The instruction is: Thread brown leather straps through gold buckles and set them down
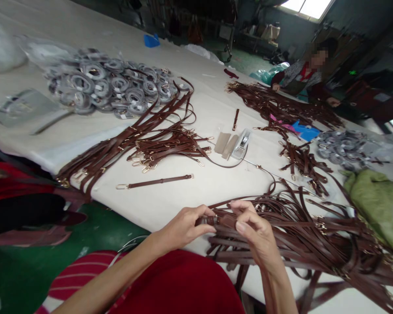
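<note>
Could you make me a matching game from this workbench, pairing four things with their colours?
Things:
1. strap pinched between the left hand and right hand
2. wrapped coils heaped at the far left
3. small box at the table's far edge
4. bag at the right edge

Colours:
A. blue
B. olive green
C. dark brown
D. silver grey

Pairs: 1-C, 2-D, 3-A, 4-B

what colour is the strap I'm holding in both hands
Dark brown, like the pile of straps beside it. The strap shows best in the head view.
</note>
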The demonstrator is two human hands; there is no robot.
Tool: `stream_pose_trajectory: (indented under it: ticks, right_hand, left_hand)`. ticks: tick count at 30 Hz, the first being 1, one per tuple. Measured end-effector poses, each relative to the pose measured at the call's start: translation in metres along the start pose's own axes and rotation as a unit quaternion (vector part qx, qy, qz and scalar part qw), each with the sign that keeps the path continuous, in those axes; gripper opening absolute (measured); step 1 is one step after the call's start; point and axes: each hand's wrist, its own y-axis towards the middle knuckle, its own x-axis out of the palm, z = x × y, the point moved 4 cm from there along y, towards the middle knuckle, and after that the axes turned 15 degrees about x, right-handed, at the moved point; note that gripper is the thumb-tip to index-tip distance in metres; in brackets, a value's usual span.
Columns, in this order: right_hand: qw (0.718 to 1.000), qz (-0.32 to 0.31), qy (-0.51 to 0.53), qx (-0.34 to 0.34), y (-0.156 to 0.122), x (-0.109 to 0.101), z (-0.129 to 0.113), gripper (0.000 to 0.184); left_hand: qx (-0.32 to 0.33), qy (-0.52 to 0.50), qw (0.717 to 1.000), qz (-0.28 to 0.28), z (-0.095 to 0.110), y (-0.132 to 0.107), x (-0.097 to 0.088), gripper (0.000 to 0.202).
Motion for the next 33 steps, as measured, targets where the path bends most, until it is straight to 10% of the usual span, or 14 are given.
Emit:
stream_pose_trajectory:
  ticks: [9, 33]
  right_hand:
    - [0.977, -0.018, -0.175, 0.117, 0.006, 0.001, -0.010, 0.025]
    - [0.983, -0.031, -0.119, 0.133, 0.013, 0.025, 0.012, 0.030]
  left_hand:
    - [0.075, 0.024, 0.997, -0.020, 0.002, -0.002, -0.005, 0.024]
    - [0.102, -0.095, 0.980, -0.146, -0.003, 0.020, -0.009, 0.024]
